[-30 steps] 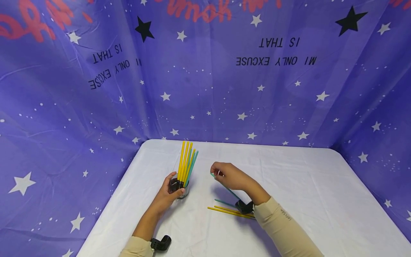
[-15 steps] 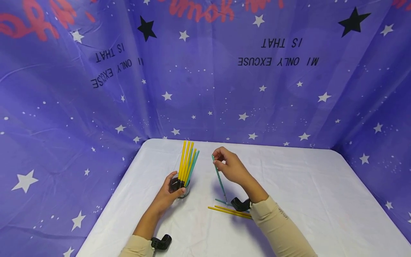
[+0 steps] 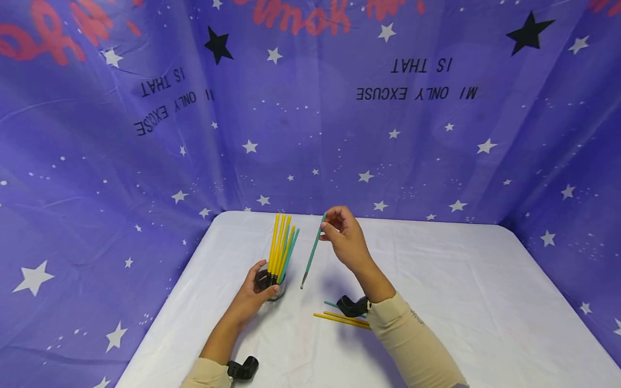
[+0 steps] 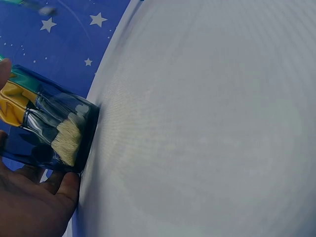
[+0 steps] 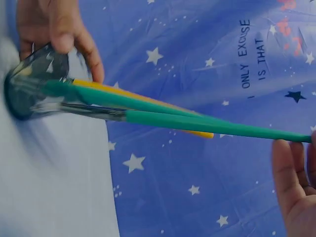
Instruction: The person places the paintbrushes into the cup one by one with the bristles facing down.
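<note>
On the left of the table, my left hand [image 3: 252,300] grips a clear glass [image 3: 280,293], its fingers and thumb round the side. Several yellow and green paintbrushes [image 3: 278,248] stand in it, handles up. Pale bristles [image 4: 67,140] show through the glass wall in the left wrist view. To the right, my right hand [image 3: 349,242] pinches a green paintbrush [image 3: 314,250] near the handle's end. That brush hangs bristles down, a little apart from the glass in the head view. The right wrist view shows its ferrule [image 5: 94,111] pointing towards the glass.
Two yellow paintbrushes [image 3: 335,319] and a green paintbrush [image 3: 331,304] lie on the white table [image 3: 461,302], partly hidden by the right wrist's black camera [image 3: 351,306]. A purple star-printed cloth [image 3: 339,134] hangs behind and at both sides.
My right hand has risen and moved away from the body, lifting the green paintbrush off the table. The brush has swung so its bristles point down and left. My left hand and the glass stay put.
</note>
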{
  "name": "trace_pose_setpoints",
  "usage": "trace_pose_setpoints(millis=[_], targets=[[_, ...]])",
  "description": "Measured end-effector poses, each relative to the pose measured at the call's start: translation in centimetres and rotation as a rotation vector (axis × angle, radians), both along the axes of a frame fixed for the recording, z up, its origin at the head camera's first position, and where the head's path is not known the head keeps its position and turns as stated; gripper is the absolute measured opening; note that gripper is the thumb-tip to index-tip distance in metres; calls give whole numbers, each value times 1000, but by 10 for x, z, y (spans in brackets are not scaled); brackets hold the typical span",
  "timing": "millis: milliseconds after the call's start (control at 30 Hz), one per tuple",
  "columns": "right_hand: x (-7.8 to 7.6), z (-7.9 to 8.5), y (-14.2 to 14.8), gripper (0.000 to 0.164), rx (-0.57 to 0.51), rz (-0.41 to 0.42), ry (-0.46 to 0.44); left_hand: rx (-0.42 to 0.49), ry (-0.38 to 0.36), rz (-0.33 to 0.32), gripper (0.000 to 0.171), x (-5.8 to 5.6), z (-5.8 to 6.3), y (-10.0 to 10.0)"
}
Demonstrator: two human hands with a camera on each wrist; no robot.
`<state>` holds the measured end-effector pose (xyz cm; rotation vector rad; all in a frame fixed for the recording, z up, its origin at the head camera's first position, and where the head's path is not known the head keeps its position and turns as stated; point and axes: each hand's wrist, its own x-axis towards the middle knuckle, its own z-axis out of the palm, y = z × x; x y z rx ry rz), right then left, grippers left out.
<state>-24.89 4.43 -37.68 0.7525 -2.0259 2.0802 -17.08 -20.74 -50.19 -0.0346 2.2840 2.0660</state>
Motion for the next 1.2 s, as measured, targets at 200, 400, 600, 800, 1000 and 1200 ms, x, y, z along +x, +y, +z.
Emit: trace_pose_setpoints(millis=[200,400,600,800,1000,1200], targets=[[4,7,-11,19,-192,4,32,2,22,-20,83,2,2,-1],[9,1,-26,19,-226,-6,52,12,21,-21,82,1,1,-1],[12,-17,-42,19,-172,16,15,14,21,-16,84,0,1,0],[15,-29,-56,18,-62,29,-15,18,12,-8,82,0,1,0],[18,-36,-62,19,5,29,-34,10,-6,2,81,0,2,0],[11,-49,-60,15,76,-15,-53,6,-9,3,81,-1,-1,-1]])
